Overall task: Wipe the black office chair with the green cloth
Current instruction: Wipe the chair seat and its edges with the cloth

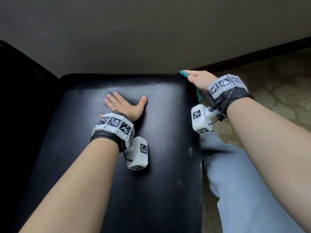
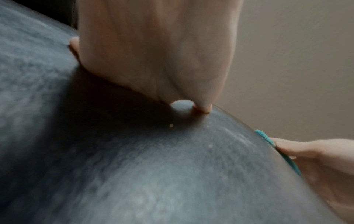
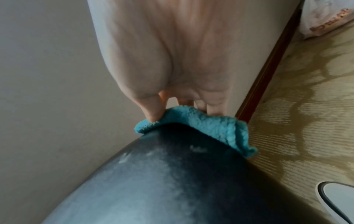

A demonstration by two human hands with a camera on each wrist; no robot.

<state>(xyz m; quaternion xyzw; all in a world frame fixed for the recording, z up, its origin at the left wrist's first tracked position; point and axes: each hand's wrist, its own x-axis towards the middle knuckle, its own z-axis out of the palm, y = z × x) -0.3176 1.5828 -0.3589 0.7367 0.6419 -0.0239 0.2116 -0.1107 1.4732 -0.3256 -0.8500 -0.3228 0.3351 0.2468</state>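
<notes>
I have my left hand (image 1: 125, 106) lying flat with fingers spread on the black office chair (image 1: 151, 132), its grip relaxed and holding nothing. My right hand (image 1: 199, 79) is at the chair's far right corner, thumb and fingers pressing the green cloth (image 3: 208, 125) over that corner, so this grip is closed on the cloth. The cloth wraps the edge there, one end hanging down the chair's right side above the patterned carpet (image 1: 277, 78).
</notes>
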